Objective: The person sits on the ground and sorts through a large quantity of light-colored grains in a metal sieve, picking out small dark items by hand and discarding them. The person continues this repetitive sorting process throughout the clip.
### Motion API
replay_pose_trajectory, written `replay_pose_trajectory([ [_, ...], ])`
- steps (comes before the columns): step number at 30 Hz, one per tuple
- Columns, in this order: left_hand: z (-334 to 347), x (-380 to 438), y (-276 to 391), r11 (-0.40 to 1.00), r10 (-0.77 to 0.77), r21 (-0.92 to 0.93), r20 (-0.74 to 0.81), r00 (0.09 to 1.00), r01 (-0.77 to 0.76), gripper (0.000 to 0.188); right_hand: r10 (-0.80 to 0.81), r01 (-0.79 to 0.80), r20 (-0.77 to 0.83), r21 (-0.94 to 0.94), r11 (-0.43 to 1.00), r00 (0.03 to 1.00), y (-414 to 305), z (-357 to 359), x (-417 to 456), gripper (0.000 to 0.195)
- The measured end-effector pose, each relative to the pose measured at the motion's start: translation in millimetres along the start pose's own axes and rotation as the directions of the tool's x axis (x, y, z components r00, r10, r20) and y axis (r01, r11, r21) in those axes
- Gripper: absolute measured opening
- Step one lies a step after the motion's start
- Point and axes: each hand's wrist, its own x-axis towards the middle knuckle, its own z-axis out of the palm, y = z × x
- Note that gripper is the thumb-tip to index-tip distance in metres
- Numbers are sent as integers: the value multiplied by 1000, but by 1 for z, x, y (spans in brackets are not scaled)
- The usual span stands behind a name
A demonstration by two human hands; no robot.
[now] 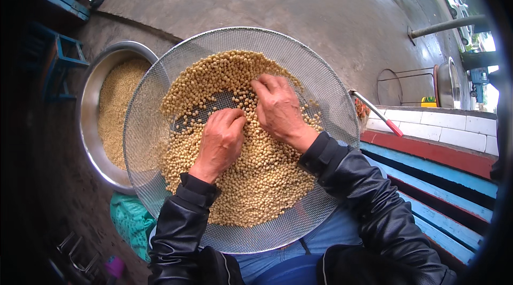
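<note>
A round wire-mesh sieve (324, 60) rests over my lap, partly overlapping a metal basin. Pale yellow soybeans (256, 189) lie in it, a band at the far side and a wide heap nearer me, with bare mesh showing between them. My left hand (222, 140) is over the middle of the beans, thumb and index finger brought together; whether a bean is between them is hidden. Just to the right and a little farther off, my right hand (278, 108) bends its fingers down at the beans, fingertips close to the far band. What its fingertips hold cannot be seen.
At the left stands the metal basin (90, 124) of small tan grains, with a green plastic bag (130, 217) below it. Blue stools (66, 60) are farther left. On the right are a blue slatted bench (433, 177), a white-tiled ledge (445, 124) and a red-handled tool (394, 128).
</note>
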Motion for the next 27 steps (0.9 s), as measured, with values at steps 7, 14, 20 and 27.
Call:
replay_pose_trajectory([
  [7, 0, -4, -4, 1000, 4, -1, 25, 1000, -4, 34, -57, 53, 65, 54, 997, 996, -23, 18, -12, 23],
  [14, -7, -4, 5, 1000, 5, 2, 109, 994, -5, 33, 109, -109, 8, 34, 993, 994, -20, 26, -6, 24],
  [20, -12, 11, -7, 983, -139, 140, 110, 984, 123, 36, 121, -121, -35, -16, 993, 992, -22, 35, -9, 25],
  [27, 1, 16, -7, 946, -142, 313, 174, 974, 82, 46, 100, -93, 88, -74, 993, 991, -28, 33, -18, 36],
])
